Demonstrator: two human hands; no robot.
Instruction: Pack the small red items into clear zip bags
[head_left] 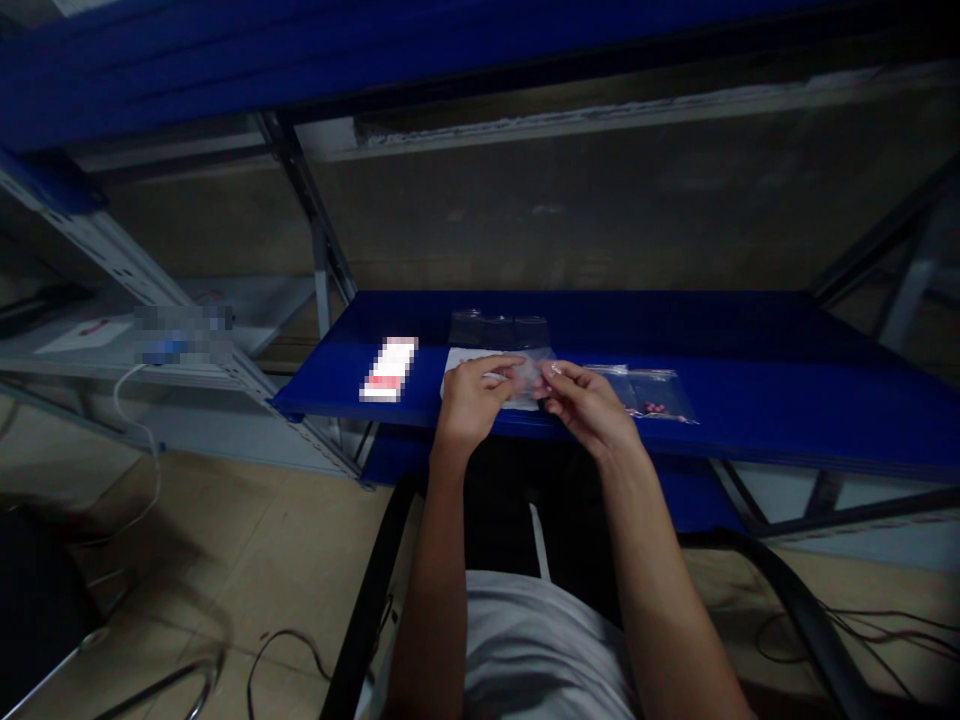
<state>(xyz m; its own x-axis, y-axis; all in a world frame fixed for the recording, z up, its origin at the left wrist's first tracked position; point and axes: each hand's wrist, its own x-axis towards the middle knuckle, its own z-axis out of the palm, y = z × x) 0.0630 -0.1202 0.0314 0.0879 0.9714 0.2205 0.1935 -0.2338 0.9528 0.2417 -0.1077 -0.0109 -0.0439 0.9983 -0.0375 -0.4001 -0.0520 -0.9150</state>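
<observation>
One clear bag (529, 377) held between left hand (471, 398) and right hand (592, 408).

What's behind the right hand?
Past the right hand, part of one clear bag shows, then another bag with small reddish pieces. The hand covers some of the nearer bag; contents there can't be seen.

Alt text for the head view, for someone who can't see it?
A person's left hand and right hand hold a small clear plastic bag over a flat white sheet on a blue shelf. To the right lie flat transparent bags, one with small reddish pieces inside; to the left, a pixelated white-and-red rectangle.
</observation>
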